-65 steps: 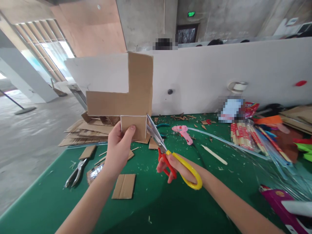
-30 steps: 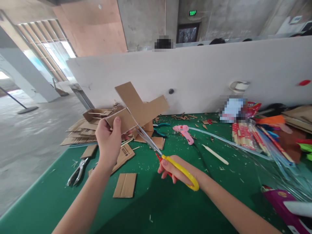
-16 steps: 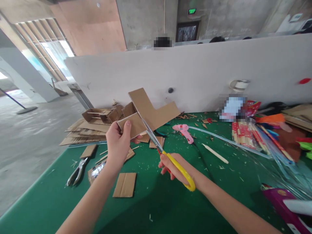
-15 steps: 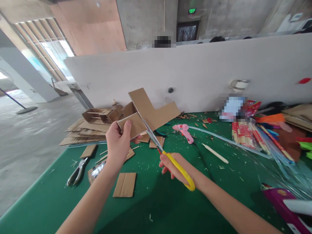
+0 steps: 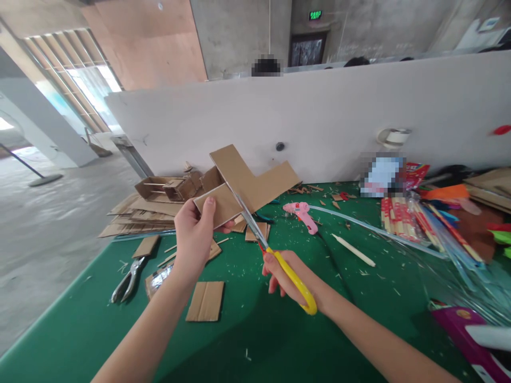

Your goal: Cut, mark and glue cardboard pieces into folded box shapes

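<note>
My left hand point(image 5: 195, 226) pinches the near flap of a brown cardboard piece point(image 5: 251, 186), its thumb on top. The piece is raised above the table and has an L-shaped far part. In my right hand point(image 5: 285, 271) are scissors point(image 5: 293, 276) with a yellow handle loop, their blades lying along a cut between the near flap and the far part. The blades look nearly closed. Part of the handle is hidden by my fingers. Below the left wrist, a small cardboard square point(image 5: 205, 301) lies on the green table point(image 5: 255, 340).
A pink glue gun point(image 5: 302, 215) with a cord lies beyond my right hand, near a white stick point(image 5: 354, 250). Pliers point(image 5: 130, 279) lie at left, before stacked cardboard point(image 5: 136, 215). Packaged sticks point(image 5: 399, 215) and a purple-and-white object point(image 5: 467, 332) are at right. A white partition point(image 5: 331, 117) borders the back.
The scissor blades have closed a little, and the handle loop has swung slightly left. The cardboard's far part has shifted slightly. My left hand keeps its hold.
</note>
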### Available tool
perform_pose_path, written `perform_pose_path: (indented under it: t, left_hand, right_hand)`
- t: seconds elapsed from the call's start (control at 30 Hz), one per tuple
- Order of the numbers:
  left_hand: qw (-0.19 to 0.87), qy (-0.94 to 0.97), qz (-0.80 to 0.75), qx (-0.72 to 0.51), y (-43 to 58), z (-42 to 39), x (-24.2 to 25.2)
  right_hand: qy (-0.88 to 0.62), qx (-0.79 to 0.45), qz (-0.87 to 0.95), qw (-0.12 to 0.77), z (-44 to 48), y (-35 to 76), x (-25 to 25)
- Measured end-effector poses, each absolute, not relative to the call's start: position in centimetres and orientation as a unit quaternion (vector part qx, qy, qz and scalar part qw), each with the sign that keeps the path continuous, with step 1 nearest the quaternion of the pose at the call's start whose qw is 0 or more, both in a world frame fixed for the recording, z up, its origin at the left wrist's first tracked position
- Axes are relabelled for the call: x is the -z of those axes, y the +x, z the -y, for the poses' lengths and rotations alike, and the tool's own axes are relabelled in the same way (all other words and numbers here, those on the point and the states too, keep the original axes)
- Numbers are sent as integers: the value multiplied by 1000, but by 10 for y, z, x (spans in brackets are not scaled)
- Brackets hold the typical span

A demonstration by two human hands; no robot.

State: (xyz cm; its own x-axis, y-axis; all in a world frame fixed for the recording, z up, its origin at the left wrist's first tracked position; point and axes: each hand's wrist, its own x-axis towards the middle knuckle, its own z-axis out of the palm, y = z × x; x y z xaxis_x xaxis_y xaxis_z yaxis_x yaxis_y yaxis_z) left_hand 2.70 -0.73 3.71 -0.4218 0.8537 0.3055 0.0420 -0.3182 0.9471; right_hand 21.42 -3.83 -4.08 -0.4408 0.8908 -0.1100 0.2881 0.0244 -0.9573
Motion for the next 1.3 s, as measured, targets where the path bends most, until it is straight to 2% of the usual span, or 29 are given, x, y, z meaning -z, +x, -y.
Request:
perform_pose_path:
  t: [0.33,0.53,1.3]
  left_hand:
    - [282,459,-498,-680,27,10,-39]
    - [263,466,-513,-671,28,14,-43]
    - [269,465,-486,-690,31,23,-49]
  right_hand:
    - [-410,-585,640,282,47,211,25]
    - [-435,-492,702,274,43,214,30]
    - [-405,-359,776,325,48,210,23]
